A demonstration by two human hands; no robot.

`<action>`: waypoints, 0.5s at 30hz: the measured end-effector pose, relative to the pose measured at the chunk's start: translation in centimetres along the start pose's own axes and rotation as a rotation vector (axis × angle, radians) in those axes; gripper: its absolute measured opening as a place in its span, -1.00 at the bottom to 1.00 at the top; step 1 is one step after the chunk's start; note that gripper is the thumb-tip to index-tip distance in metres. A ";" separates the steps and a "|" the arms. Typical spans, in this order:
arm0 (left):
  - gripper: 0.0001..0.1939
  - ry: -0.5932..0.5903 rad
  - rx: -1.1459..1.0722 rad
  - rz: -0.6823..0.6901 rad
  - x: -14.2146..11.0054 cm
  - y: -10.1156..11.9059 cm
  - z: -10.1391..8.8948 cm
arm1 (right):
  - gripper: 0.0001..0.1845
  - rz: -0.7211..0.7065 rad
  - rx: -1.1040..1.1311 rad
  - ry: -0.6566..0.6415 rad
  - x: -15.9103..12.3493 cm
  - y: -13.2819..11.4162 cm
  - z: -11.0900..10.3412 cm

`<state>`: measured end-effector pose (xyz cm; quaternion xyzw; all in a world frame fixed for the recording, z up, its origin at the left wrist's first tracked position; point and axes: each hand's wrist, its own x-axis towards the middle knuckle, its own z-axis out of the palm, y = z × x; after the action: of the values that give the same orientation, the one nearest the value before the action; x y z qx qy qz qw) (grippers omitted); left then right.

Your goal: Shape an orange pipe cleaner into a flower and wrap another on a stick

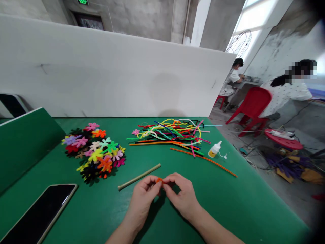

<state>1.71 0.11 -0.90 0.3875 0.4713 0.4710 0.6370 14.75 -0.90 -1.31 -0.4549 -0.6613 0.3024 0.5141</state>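
My left hand and my right hand meet over the green table, fingers pinched together on a small orange piece of pipe cleaner held between them. A thin olive-green stick lies just to the left of my left hand, not touched. Behind the hands, a long orange pipe cleaner stretches to the right.
A heap of coloured felt flowers lies at the left, a tangle of coloured pipe cleaners at the back, a small glue bottle beside it. A phone lies at front left. Two people sit on red chairs at the right.
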 end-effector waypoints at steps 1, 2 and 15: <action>-0.91 0.004 0.001 -0.004 0.0 0.0 0.0 | -0.86 -0.009 -0.008 0.010 0.0 0.0 0.0; -0.90 0.008 0.002 -0.008 0.0 0.0 0.0 | -0.86 -0.011 -0.013 0.018 0.0 0.0 0.0; -0.91 -0.022 -0.223 -0.108 -0.2 0.5 0.4 | -0.82 0.424 0.491 0.091 0.2 0.2 1.0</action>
<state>1.96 -0.01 -0.31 0.2934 0.4291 0.4811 0.7059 13.90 -0.51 -1.69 -0.4579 -0.4353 0.5327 0.5631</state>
